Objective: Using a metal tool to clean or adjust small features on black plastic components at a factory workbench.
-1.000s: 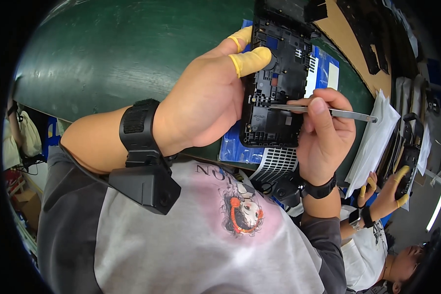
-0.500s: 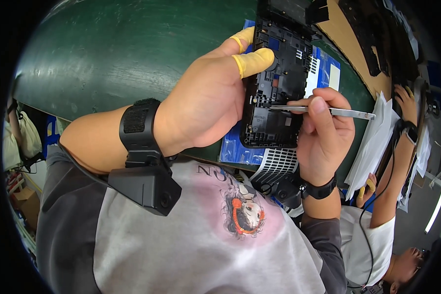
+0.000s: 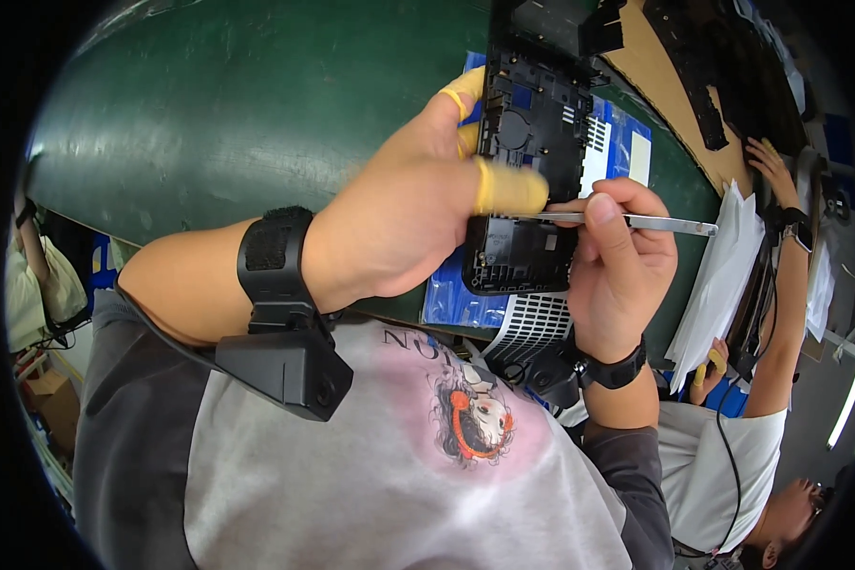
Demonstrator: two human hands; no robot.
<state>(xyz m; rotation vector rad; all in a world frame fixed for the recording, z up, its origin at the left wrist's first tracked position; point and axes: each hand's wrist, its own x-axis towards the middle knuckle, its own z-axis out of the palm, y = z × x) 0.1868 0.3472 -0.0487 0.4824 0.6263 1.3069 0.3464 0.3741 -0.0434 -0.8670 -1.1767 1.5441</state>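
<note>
My left hand [image 3: 404, 204], with yellow finger cots on its tips, grips a black plastic housing [image 3: 532, 261] by its left side. Its thumb lies across the lower part of the housing, slightly blurred. Ribs, small posts and a round recess show on the housing's inner face. In my right hand [image 3: 622, 256] is a pair of metal tweezers [image 3: 670, 224], pinched between thumb and fingers. The tweezers point left, and their tips are hidden at my left thumb, over the housing.
Beneath the housing lies a blue plastic packet [image 3: 461, 299] with a white perforated sheet [image 3: 534, 328] on the green table [image 3: 237, 114]. White sheets [image 3: 717, 285] and cardboard [image 3: 679, 95] lie to the right. A co-worker [image 3: 722, 456] reaches in at the far right.
My left thumb has slid down the housing from near the round recess to the tweezer tips. The housing and tweezers have shifted slightly left. The co-worker's upper hand has moved left.
</note>
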